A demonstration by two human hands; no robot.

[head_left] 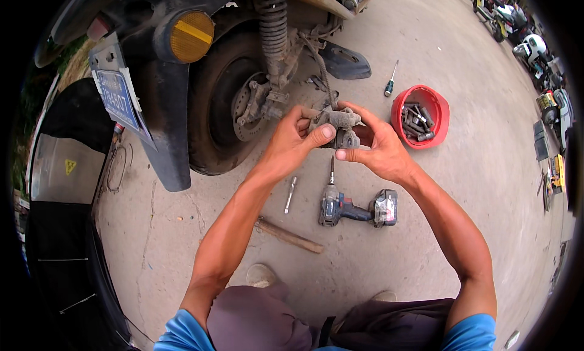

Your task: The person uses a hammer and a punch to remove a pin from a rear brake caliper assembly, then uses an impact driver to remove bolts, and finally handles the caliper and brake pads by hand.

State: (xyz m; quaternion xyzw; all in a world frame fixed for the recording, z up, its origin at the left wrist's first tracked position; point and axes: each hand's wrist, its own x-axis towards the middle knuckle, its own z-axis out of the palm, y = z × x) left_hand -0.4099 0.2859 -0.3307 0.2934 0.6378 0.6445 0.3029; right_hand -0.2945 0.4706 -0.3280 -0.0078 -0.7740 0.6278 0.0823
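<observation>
A dirty grey brake caliper (342, 121) is held up between my two hands, in front of the scooter's rear wheel. My left hand (296, 139) grips its left side, thumb pressed on its near face. My right hand (383, 151) holds the right side, fingers behind and thumb at the lower edge. A hose (320, 62) runs down to the caliper from the scooter. Left of my hands are the rear wheel (210, 101) and its brake disc (245, 110). Below the caliper, a cordless impact driver (347, 210) lies on the concrete.
A red bowl (444, 116) of sockets stands to the right, with a screwdriver (390, 82) beside it. A small wrench-like tool (291, 195) and a wooden handle (292, 236) lie near my feet. The scooter's mudguard (167, 126) hangs at left; parked scooters (517, 22) line the far right.
</observation>
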